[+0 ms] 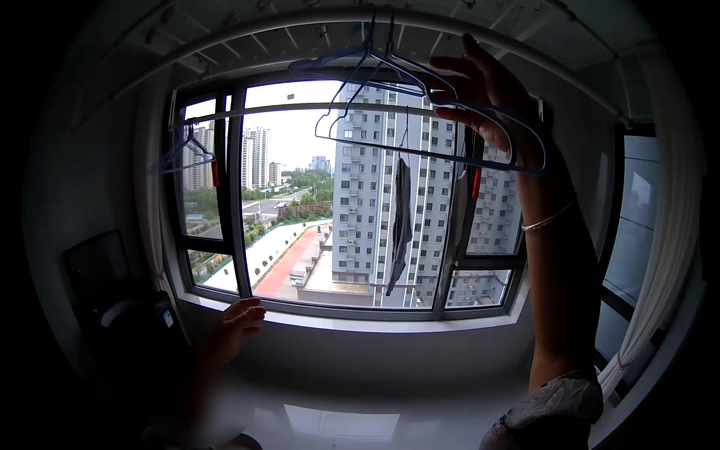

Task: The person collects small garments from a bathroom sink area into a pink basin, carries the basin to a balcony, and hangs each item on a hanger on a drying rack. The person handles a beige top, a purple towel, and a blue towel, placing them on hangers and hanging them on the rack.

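Several blue wire hangers point(420, 150) hang from the white overhead rail point(442, 24). My right hand point(491, 94) is raised beside their right ends, its fingers spread toward the wires; whether a fingertip touches a wire is hard to tell. A bracelet circles that wrist. Lower down at the left, my left hand point(236, 326) hovers in front of the window sill, fingers loosely bent and apart, with nothing visible in them. Behind the hangers, a dark narrow cloth point(400, 225) dangles from a hanger on a second, lower rail point(300, 109).
More blue hangers point(184, 154) hang at the left end of the lower rail. A wide dark-framed window point(244, 262) looks onto tall buildings and a road. At the right is a pale curtain point(652, 277); a dark object point(139, 322) stands at the left wall.
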`<state>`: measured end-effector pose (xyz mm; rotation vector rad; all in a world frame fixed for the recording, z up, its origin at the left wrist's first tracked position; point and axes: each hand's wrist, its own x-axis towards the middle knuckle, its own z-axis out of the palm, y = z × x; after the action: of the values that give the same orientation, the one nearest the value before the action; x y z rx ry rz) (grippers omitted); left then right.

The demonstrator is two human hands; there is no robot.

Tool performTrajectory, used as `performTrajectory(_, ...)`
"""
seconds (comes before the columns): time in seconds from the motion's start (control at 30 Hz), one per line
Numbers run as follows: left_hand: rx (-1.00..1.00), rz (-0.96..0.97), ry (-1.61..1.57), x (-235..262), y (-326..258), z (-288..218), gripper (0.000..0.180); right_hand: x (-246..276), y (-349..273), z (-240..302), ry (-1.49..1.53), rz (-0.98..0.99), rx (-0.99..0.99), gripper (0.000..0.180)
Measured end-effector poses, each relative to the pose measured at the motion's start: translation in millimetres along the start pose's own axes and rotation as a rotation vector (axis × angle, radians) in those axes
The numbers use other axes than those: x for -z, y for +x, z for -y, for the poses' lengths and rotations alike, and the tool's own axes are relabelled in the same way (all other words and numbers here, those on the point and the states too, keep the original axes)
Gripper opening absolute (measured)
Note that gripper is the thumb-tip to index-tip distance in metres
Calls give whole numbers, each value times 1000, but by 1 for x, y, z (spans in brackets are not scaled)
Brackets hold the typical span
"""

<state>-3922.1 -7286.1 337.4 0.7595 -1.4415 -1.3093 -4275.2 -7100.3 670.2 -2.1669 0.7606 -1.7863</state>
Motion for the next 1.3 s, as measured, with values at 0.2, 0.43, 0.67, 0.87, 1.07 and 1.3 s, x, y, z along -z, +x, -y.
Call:
performTrajectory(0.2,132,30,-255,29,-35,69,32,-32,15,32,-471,-55,-350,39)
performTrajectory(0.43,184,-26,-403,47,-77,92,29,-58,19,33,-440,-79,-406,22)
performTrajectory(0.67,267,-116,-523,39,-113,113,21,-48,12,38,-252,-300,-303,19)
performTrajectory(0.87,291,-190,-625,25,-149,130,17,-43,-63,13,-121,-236,-219,24)
performTrajectory(1.07,480,-362,-601,6,-219,185,20,-51,-311,-120,114,-277,-273,25)
performTrajectory(1.3,744,-587,-599,12,-283,295,17,-138,-507,-248,261,-179,-1099,36)
